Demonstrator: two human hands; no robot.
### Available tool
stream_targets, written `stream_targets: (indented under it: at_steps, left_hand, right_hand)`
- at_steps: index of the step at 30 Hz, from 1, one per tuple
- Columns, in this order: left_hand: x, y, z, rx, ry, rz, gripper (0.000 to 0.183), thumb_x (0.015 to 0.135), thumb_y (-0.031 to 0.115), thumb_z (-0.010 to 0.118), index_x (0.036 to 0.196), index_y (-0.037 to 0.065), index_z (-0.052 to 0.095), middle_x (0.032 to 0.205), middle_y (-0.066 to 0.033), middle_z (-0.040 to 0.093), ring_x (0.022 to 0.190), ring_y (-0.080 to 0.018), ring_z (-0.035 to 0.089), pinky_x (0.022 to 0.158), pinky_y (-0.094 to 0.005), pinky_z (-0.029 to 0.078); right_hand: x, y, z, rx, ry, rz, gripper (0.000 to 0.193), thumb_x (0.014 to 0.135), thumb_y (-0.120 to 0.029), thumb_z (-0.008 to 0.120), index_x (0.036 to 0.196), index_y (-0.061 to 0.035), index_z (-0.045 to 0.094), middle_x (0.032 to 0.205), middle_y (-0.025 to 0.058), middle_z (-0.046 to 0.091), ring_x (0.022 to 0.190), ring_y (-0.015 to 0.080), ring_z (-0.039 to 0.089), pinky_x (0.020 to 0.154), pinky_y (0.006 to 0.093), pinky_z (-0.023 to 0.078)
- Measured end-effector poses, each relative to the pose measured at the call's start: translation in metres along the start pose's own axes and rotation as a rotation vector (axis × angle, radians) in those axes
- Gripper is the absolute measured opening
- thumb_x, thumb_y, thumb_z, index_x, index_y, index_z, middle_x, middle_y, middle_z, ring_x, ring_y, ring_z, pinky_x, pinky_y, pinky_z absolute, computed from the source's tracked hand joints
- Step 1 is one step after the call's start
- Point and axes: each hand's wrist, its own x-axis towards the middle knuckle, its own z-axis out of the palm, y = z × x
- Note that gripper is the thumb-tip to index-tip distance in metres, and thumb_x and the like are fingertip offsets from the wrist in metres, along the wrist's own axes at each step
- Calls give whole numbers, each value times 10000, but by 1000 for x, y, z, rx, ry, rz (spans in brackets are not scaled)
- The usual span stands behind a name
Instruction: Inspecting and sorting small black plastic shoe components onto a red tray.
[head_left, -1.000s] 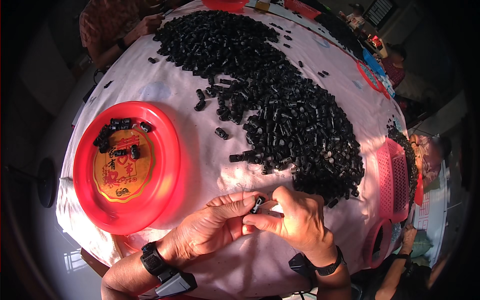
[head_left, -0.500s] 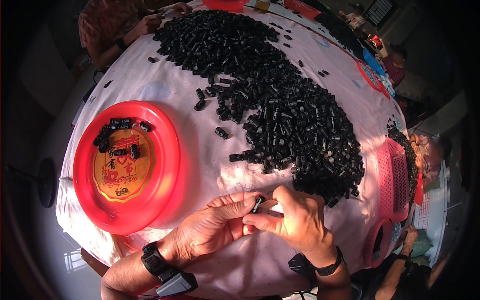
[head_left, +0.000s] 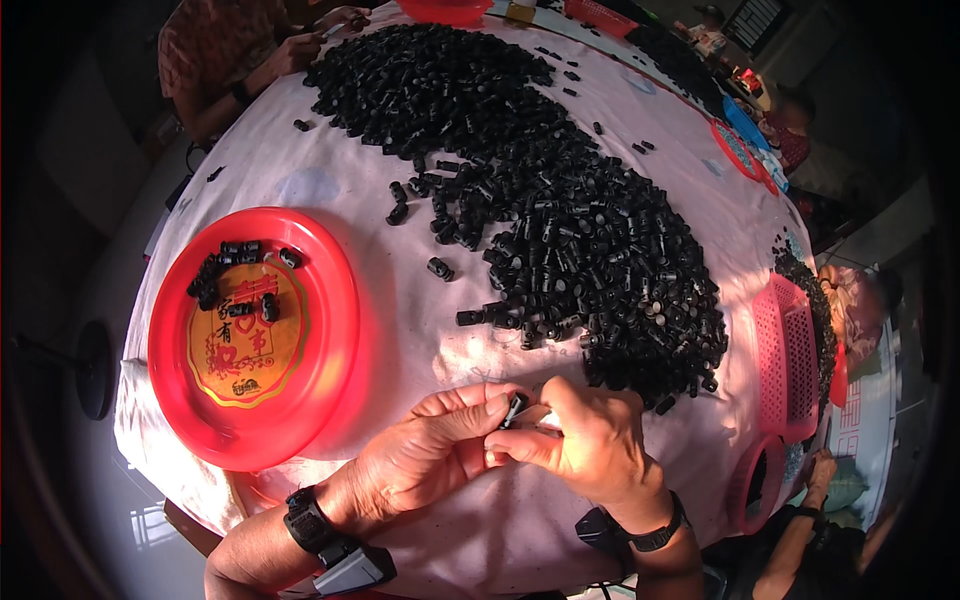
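Near the table's front edge, my left hand (head_left: 430, 445) pinches a small black cylindrical plastic part (head_left: 515, 408) between thumb and fingertips. My right hand (head_left: 605, 440) meets it from the right, closed on a thin pale tool (head_left: 549, 421) whose tip is at the part; its exact kind is partly hidden by the fingers. Just beyond both hands spreads a big heap of similar black parts (head_left: 620, 260). To the left, a red plastic plate (head_left: 325, 400) with a yellow printed centre holds several black parts (head_left: 238, 252) toward its far side.
A pale pink cloth (head_left: 400, 330) covers the table. Pink perforated baskets (head_left: 768, 360) stand at the right edge, a red basin (head_left: 447, 10) at the far edge. Another person's hands (head_left: 300, 50) work at the far left. More people sit along the right side.
My right fingers have shifted slightly around the pale tool at the black part. My left hand keeps its pinch; the view has moved a little.
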Motion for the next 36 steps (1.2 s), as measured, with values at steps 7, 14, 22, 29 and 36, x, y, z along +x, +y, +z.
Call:
stream_targets:
  at_steps: [7,14,22,29,36]
  left_hand:
    - [2,-1,-4,5,-68,0,271,996,181,579,1220,40,634,1172,-58,678,970,-106,624,878,-268,505]
    - [4,-2,-7,10,-16,0,269,995,178,586,1216,33,630,1170,-48,676,960,-98,618,840,-254,500]
    - [3,-3,-6,-17,-34,44,247,989,158,593,1195,29,632,1153,-54,680,966,-112,629,836,-252,505]
    - [5,-4,-10,-37,-49,22,241,988,166,592,1184,33,636,1139,-62,682,1037,-143,633,909,-279,503]
    - [4,-3,-3,-21,-48,38,248,991,180,590,1180,25,632,1139,-55,676,993,-126,629,897,-275,504]
  right_hand:
    - [1,-3,2,-5,16,56,476,723,-431,843,765,-46,566,684,76,704,595,247,703,516,337,533]
    - [-2,1,5,-25,29,71,450,766,-455,807,775,-60,590,655,69,680,568,230,690,486,330,519]
    - [-3,4,8,-84,54,28,473,792,-508,770,736,-81,574,578,61,604,492,209,640,433,328,486]
    - [-4,2,10,-58,36,20,456,793,-474,784,733,-76,569,607,62,634,517,216,657,445,324,495]
    - [-3,1,9,-28,91,37,426,791,-458,790,777,-75,605,624,53,656,545,205,677,458,318,503]
